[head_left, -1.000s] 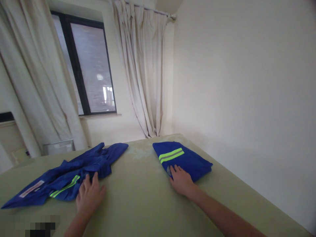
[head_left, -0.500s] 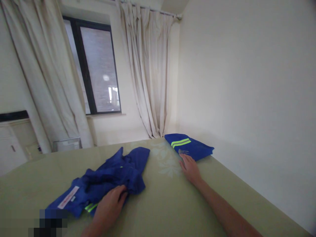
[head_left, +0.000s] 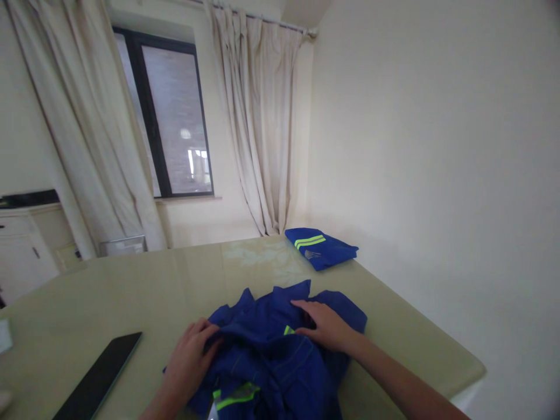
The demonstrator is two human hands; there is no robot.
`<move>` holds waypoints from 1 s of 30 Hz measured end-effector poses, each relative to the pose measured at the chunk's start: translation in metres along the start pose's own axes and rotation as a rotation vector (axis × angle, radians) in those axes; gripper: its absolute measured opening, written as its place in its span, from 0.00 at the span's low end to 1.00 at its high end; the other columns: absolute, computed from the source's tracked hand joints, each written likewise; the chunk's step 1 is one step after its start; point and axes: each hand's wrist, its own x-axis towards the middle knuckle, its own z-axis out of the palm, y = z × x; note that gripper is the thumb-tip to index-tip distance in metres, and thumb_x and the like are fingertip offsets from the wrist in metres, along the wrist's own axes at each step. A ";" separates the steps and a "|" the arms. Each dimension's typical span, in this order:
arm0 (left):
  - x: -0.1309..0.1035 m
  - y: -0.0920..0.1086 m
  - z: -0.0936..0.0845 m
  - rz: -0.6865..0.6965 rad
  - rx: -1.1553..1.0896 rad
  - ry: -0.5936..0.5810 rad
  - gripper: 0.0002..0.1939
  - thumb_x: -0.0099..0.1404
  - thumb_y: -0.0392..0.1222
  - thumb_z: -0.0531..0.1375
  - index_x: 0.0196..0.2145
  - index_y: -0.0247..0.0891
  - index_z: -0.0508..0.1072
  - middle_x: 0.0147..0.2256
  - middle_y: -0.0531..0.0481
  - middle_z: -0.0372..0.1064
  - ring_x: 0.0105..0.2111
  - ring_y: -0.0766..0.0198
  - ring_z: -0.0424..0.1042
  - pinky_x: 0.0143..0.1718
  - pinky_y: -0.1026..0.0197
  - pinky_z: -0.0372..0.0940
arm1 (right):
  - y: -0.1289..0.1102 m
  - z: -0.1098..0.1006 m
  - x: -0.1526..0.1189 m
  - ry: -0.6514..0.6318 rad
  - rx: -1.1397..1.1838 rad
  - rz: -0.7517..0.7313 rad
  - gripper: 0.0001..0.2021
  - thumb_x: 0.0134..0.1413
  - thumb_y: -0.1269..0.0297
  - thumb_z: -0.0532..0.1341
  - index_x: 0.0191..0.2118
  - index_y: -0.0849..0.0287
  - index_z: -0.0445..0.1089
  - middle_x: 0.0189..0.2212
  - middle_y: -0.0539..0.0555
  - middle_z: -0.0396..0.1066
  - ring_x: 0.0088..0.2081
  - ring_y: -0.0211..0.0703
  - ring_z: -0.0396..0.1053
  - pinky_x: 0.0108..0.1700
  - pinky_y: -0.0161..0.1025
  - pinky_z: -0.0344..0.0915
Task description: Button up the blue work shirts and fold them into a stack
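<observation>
A crumpled blue garment (head_left: 280,361) with yellow-green reflective strips lies in a heap at the near middle of the table. On its left side my left hand (head_left: 190,353) grips the cloth between thumb and fingers. My right hand (head_left: 326,326) rests on the right part of the heap, thumb and fingers apart, with a bit of yellow-green strip beside the thumb. Farther back, at the table's right edge, lies a flat folded blue garment (head_left: 328,249) with two yellow-green stripes; neither hand touches it.
The green-beige table (head_left: 166,291) spreads out to both sides. A dark flat slab (head_left: 100,376) lies at the near left, and a pale object (head_left: 5,336) is at the far left edge. Behind are curtains (head_left: 262,116), a window and a white cabinet (head_left: 26,251).
The crumpled garment has come nearer and to the right with my left hand. My right hand has left the folded garment and is now on the heap. The dark slab has come into view.
</observation>
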 end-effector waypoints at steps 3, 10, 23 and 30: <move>-0.009 0.007 -0.019 0.000 0.145 0.276 0.19 0.70 0.49 0.51 0.44 0.47 0.81 0.47 0.44 0.71 0.44 0.51 0.70 0.53 0.51 0.65 | -0.012 -0.006 -0.001 -0.097 -0.129 -0.044 0.12 0.60 0.61 0.63 0.48 0.53 0.76 0.43 0.55 0.77 0.45 0.50 0.73 0.46 0.40 0.65; -0.004 0.007 -0.083 -0.264 -0.158 0.403 0.25 0.67 0.60 0.52 0.43 0.41 0.81 0.31 0.49 0.75 0.32 0.55 0.75 0.33 0.60 0.66 | -0.034 -0.049 0.010 0.407 0.035 -0.051 0.08 0.63 0.65 0.56 0.32 0.57 0.69 0.29 0.51 0.69 0.32 0.42 0.67 0.36 0.37 0.60; 0.001 -0.031 0.007 -0.242 0.074 0.049 0.32 0.59 0.61 0.56 0.49 0.32 0.74 0.49 0.32 0.76 0.53 0.41 0.73 0.59 0.42 0.62 | -0.019 -0.054 0.006 0.540 -0.025 0.118 0.09 0.64 0.62 0.56 0.36 0.56 0.71 0.37 0.55 0.70 0.40 0.47 0.69 0.45 0.43 0.64; 0.008 0.025 -0.020 -0.041 -0.581 0.101 0.17 0.66 0.58 0.57 0.41 0.43 0.74 0.37 0.49 0.77 0.40 0.54 0.76 0.44 0.55 0.72 | -0.066 -0.029 -0.008 0.016 0.356 0.038 0.18 0.63 0.48 0.60 0.48 0.56 0.75 0.43 0.55 0.78 0.43 0.49 0.74 0.46 0.40 0.67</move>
